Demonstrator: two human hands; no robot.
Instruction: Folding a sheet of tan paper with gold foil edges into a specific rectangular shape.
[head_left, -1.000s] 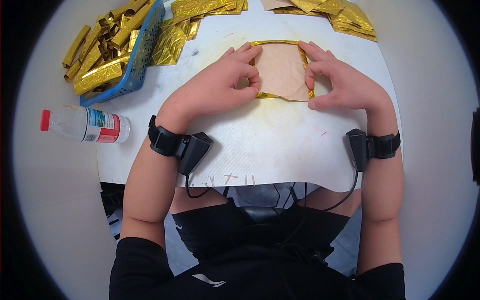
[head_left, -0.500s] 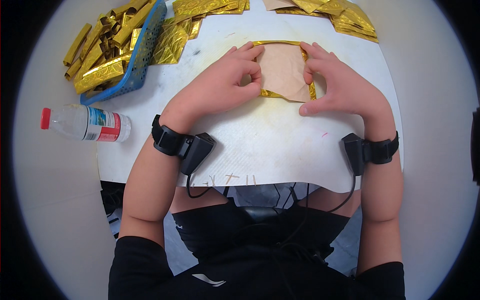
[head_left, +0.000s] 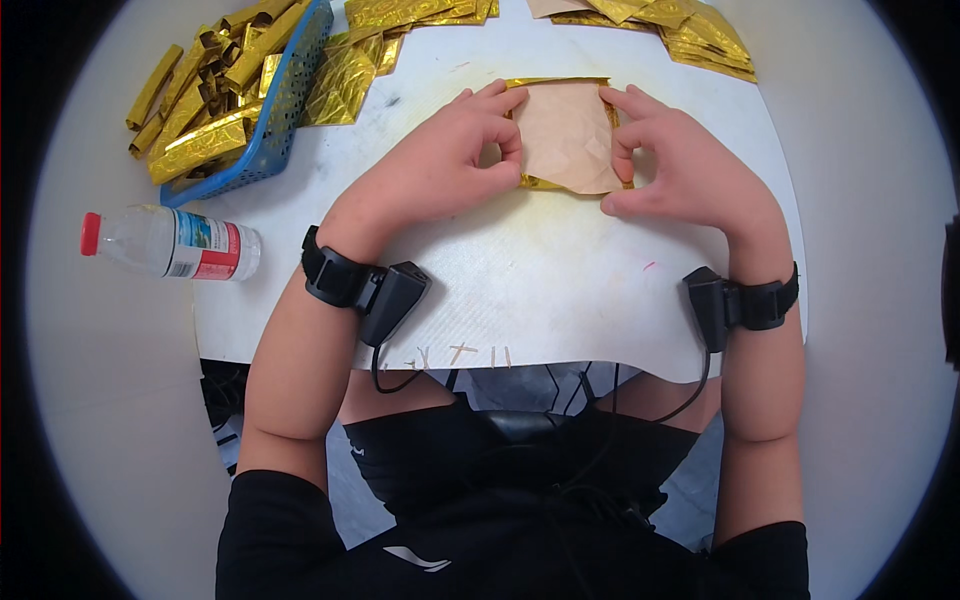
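A sheet of gold foil paper (head_left: 566,140) lies with its plain tan side up between my hands, its gold edges turned up as narrow folds. My left hand (head_left: 455,155) grips its left edge, forefinger near the far corner and thumb near the close one. At the right edge, my right hand (head_left: 680,160) holds the fold with bent fingers, its thumb by the near right corner. Part of each side fold is hidden behind my fingers. A black device is strapped to each wrist.
A blue basket (head_left: 275,150) heaped with folded gold paper pieces (head_left: 200,145) stands at the far left. Flat gold sheets (head_left: 345,80) lie beside it, and another stack (head_left: 705,40) is at the far right. A clear red-capped bottle (head_left: 150,240) lies on the left.
My right thumb has moved slightly up toward the paper's near right corner, and the right fold now looks narrower. My left hand keeps its grip on the left edge.
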